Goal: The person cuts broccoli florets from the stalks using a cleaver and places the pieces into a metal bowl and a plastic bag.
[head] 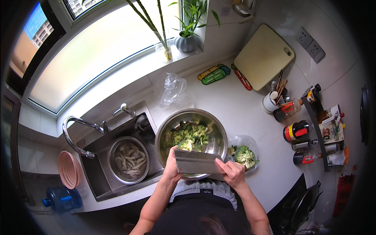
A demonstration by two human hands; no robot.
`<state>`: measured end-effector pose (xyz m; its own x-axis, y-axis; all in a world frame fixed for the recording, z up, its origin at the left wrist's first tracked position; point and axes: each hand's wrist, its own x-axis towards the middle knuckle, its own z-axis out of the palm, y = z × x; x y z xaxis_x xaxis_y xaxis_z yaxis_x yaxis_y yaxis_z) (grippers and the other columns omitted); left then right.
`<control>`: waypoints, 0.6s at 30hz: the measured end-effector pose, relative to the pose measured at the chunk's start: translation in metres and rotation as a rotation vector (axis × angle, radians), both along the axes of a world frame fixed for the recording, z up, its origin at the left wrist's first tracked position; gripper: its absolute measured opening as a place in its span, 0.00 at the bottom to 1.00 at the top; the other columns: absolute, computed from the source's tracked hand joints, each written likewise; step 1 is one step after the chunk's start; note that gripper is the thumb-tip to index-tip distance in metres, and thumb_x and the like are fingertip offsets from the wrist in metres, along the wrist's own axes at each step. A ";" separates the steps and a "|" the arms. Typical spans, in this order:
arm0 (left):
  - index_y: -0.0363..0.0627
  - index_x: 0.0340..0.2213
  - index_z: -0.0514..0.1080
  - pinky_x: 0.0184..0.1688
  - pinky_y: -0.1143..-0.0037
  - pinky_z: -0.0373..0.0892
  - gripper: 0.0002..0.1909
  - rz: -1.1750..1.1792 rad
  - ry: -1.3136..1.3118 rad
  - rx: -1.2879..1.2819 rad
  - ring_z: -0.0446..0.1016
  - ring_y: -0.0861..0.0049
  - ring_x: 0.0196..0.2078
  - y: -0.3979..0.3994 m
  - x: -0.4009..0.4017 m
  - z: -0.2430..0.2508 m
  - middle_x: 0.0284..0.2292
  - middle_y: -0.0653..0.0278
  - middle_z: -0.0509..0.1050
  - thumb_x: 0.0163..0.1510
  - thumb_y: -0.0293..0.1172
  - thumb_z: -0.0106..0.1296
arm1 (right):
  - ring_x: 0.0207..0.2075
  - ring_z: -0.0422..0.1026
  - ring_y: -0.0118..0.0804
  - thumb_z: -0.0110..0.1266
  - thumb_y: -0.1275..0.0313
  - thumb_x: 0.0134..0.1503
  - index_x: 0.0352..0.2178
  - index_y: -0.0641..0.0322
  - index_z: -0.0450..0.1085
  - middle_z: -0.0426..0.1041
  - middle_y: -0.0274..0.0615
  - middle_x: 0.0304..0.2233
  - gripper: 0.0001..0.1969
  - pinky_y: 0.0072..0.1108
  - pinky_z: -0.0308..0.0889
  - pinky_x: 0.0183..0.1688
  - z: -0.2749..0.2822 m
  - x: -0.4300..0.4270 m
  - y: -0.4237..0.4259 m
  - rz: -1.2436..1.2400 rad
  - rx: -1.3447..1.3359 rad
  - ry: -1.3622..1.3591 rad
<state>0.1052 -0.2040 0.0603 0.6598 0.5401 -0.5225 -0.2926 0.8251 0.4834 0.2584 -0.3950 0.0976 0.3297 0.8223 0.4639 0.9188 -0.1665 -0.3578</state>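
My right hand [234,172] grips a cleaver [198,162], its broad metal blade lying level across the near side of a stainless steel bowl [219,132]. Behind the blade's far end, my left hand [172,167] holds a broccoli piece [186,145] over the bowl; the blade hides part of that hand. Cut broccoli florets [191,132] lie in the bottom of the bowl. To the right of the bowl, a larger broccoli head [245,156] rests on a clear plastic bag [253,141] on the counter.
At left, the sink [102,179] holds a metal bowl [111,169] of shrimp [131,160] under a curved faucet [68,132]. A crumpled plastic bag [173,88] lies behind the steel bowl. Bottles [293,130] and a utensil holder [268,103] stand right, near a leaning cutting board [263,58].
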 end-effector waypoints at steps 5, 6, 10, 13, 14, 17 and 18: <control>0.43 0.45 0.66 0.43 0.73 0.73 0.11 -0.022 -0.028 0.023 0.74 0.75 0.39 -0.003 0.000 0.009 0.38 0.63 0.74 0.62 0.31 0.43 | 0.12 0.63 0.33 0.59 0.75 0.46 0.40 0.53 0.77 0.59 0.33 0.13 0.16 0.24 0.61 0.16 -0.004 0.003 0.001 -0.007 0.012 0.004; 0.44 0.45 0.64 0.40 0.74 0.73 0.13 -0.010 -0.029 -0.021 0.74 0.75 0.38 -0.002 0.001 0.014 0.38 0.63 0.72 0.57 0.27 0.49 | 0.12 0.63 0.33 0.59 0.75 0.47 0.40 0.53 0.77 0.59 0.33 0.13 0.16 0.24 0.61 0.16 -0.004 0.004 0.001 -0.013 0.003 -0.006; 0.46 0.42 0.61 0.37 0.77 0.73 0.16 0.009 -0.094 -0.067 0.74 0.77 0.34 0.007 -0.005 0.008 0.36 0.63 0.71 0.53 0.22 0.53 | 0.13 0.65 0.34 0.59 0.75 0.48 0.40 0.51 0.77 0.60 0.34 0.13 0.15 0.25 0.62 0.17 -0.019 0.011 -0.006 -0.084 -0.008 -0.016; 0.47 0.41 0.61 0.35 0.77 0.73 0.15 0.031 0.012 -0.109 0.73 0.78 0.32 0.011 -0.003 -0.002 0.34 0.64 0.71 0.53 0.21 0.52 | 0.13 0.66 0.36 0.59 0.74 0.47 0.40 0.49 0.77 0.61 0.34 0.14 0.16 0.26 0.63 0.17 -0.021 0.008 -0.016 -0.125 -0.075 0.014; 0.47 0.42 0.60 0.34 0.78 0.72 0.17 0.033 0.033 -0.094 0.73 0.78 0.31 0.010 -0.003 -0.004 0.33 0.65 0.71 0.53 0.21 0.52 | 0.13 0.66 0.36 0.59 0.74 0.47 0.40 0.49 0.77 0.61 0.34 0.14 0.16 0.26 0.63 0.17 -0.021 0.004 -0.017 -0.124 -0.075 0.015; 0.47 0.43 0.60 0.34 0.78 0.72 0.18 0.057 0.064 -0.066 0.73 0.78 0.31 0.010 0.001 0.005 0.33 0.64 0.71 0.52 0.21 0.52 | 0.14 0.67 0.37 0.59 0.74 0.46 0.41 0.48 0.77 0.62 0.35 0.14 0.17 0.27 0.63 0.18 -0.010 -0.004 -0.019 -0.149 -0.179 0.053; 0.46 0.44 0.60 0.35 0.77 0.72 0.19 0.049 0.054 -0.050 0.73 0.78 0.32 0.009 0.001 0.011 0.35 0.63 0.72 0.53 0.21 0.52 | 0.14 0.67 0.37 0.59 0.74 0.46 0.41 0.48 0.76 0.62 0.34 0.14 0.18 0.27 0.63 0.18 -0.006 -0.005 -0.018 -0.127 -0.166 0.061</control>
